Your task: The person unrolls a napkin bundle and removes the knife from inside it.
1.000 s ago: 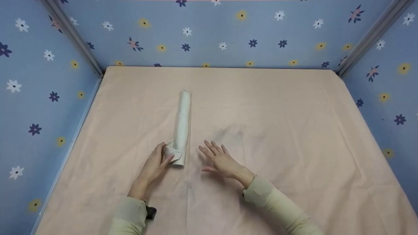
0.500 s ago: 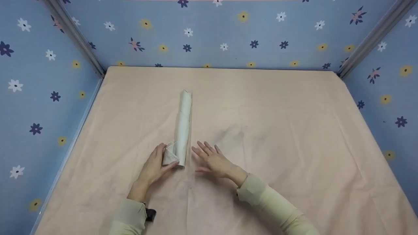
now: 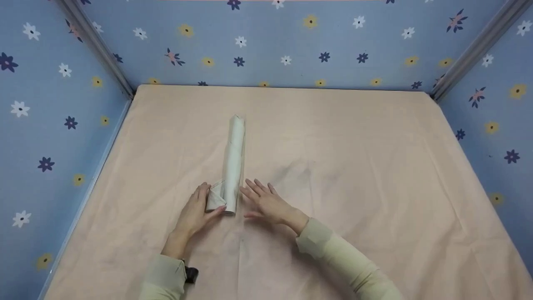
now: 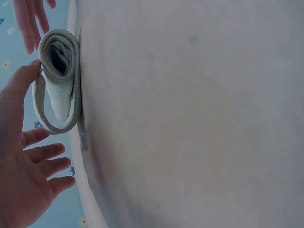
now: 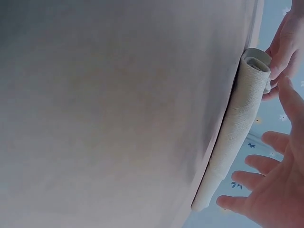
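Observation:
A pale, off-white cloth (image 3: 235, 154) lies rolled into a long tube, pointing away from me left of the table's middle. Seen end-on in the left wrist view, the rolled cloth (image 4: 75, 71) shows a tight spiral and a looser outer loop. My left hand (image 3: 195, 212) holds that loose flap at the near end, thumb on one side and index finger on the other. Its other fingers are spread. To the right of the tube, my right hand (image 3: 268, 205) has its fingers extended and apart, fingertips close to the cloth and nothing held.
A peach cloth with creases and grey smudges covers the table (image 3: 354, 166). Blue flowered panels (image 3: 266, 46) stand at the back and both sides, with grey metal posts (image 3: 98, 46) at the corners. A black band (image 3: 191, 275) shows at the left cuff.
My right hand has moved left, closer to the roll. The left thumb has shifted toward the tube's near end, and the flap there lies flatter and wider.

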The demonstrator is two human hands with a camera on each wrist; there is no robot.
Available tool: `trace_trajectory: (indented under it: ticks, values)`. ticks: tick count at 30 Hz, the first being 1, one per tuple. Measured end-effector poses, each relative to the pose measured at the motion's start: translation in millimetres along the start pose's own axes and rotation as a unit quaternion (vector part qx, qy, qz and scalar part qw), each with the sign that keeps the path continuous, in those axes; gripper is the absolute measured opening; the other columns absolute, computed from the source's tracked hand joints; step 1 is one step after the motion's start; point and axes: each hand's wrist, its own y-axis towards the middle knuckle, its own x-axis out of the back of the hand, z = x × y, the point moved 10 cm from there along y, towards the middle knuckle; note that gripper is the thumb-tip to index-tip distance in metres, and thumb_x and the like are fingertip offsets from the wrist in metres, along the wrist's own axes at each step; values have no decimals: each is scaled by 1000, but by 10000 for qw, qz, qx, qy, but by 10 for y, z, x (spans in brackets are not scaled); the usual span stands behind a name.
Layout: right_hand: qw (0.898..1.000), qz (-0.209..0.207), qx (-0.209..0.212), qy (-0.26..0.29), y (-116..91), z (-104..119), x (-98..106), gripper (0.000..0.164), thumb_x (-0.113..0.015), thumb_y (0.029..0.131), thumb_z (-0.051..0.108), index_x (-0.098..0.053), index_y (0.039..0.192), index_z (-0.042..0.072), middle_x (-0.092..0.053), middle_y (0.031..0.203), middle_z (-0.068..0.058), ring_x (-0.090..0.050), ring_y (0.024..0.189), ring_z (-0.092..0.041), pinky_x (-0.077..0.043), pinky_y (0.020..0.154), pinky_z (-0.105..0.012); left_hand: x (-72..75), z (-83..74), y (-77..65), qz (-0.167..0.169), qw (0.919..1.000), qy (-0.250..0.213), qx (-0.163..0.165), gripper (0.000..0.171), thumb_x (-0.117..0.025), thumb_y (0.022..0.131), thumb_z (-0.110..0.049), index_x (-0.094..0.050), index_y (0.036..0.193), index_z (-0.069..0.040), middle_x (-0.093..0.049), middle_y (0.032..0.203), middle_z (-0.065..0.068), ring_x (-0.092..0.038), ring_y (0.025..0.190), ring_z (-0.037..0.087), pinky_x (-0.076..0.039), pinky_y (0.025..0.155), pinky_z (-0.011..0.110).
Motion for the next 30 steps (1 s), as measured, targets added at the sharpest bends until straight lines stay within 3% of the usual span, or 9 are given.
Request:
trace_trajectory:
  ticks: [13,30]
  values:
    - [9996,162,220,-35,99,76,-64,76,-49,85,51,-17,143,15,-12,147,-10,-11,132,-31,-18,101,-54,47,-31,-42,140,9968,783,-104,72,-58,84,-41,-29,137,-1,-31,137,21,-26,125,40,-23,97,58]
    - [9996,159,233,24,225,131,-87,73,-50,85,50,-20,142,16,-11,147,-8,-10,133,-28,-18,101,-54,180,74,-105,129,9949,996,40,60,-50,90,-33,-29,137,-2,-31,139,18,-23,127,39,-20,98,58]
